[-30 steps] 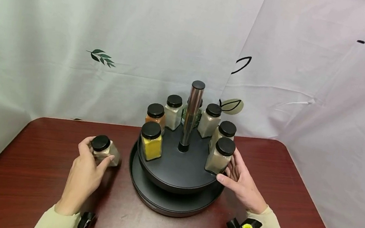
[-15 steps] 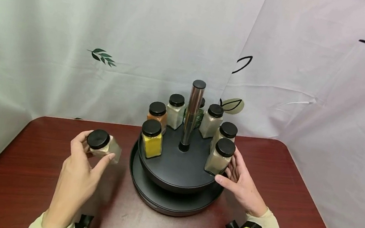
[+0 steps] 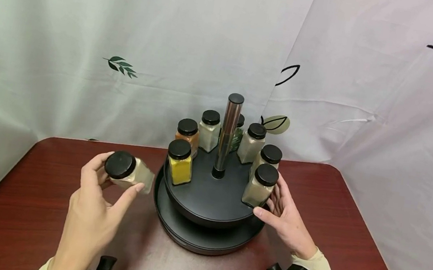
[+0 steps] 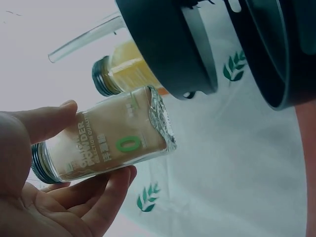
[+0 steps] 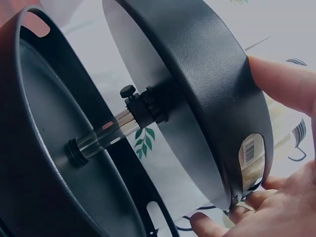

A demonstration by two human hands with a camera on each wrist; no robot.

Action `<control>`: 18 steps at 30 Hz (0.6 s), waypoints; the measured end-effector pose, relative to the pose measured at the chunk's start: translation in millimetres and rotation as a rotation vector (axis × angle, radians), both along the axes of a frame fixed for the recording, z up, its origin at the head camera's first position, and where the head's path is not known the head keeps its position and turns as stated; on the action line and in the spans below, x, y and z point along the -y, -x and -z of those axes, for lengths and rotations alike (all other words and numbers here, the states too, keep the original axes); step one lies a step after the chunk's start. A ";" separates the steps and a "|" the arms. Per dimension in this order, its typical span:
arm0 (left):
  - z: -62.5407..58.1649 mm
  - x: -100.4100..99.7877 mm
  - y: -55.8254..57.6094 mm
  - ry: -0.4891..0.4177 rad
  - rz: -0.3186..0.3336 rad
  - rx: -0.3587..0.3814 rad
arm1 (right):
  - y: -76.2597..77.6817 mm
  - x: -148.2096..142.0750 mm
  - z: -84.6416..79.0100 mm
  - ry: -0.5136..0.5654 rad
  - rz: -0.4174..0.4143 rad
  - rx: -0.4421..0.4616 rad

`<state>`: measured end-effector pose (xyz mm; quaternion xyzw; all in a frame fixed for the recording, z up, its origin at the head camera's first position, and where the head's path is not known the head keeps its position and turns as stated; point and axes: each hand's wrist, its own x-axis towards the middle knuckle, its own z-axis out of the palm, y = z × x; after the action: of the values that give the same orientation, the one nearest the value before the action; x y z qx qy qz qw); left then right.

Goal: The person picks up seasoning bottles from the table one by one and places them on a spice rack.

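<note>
My left hand grips a square glass spice jar of beige powder with a black lid, tilted above the table left of the rack. In the left wrist view, the jar has its base away from the palm; its print includes "POWDER". My right hand touches the outer rim of the black spice rack's upper tray, thumb and fingers spread along it beside a beige jar. The right wrist view shows the thumb on the tray's wall, the other fingers near a cutout.
Several black-lidded jars stand around the upper tray, among them a yellow one and an orange one. A metal post rises from its middle. The lower tray sits on the reddish table, before a white curtain.
My left hand has raised the jar off the table and tilted it, its base swinging right toward the rack. My right hand stays at the tray's rim.
</note>
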<state>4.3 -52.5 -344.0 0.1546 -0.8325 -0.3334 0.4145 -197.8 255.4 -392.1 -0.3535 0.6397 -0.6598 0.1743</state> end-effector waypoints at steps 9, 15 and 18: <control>-5.1 -11.5 1.9 0.056 0.113 -0.103 | -1.4 1.5 -1.0 -0.006 0.011 -0.012; -8.4 -23.1 3.7 0.035 0.147 -0.062 | -2.1 1.8 -2.1 -0.014 0.016 -0.019; -9.6 -29.1 5.9 0.022 0.165 -0.050 | -2.4 1.8 -2.0 -0.014 0.014 -0.017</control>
<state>-1.6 -23.5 -334.5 0.0724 -0.8354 -0.3612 0.4079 -195.4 253.5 -390.1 -0.3532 0.6483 -0.6536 0.1667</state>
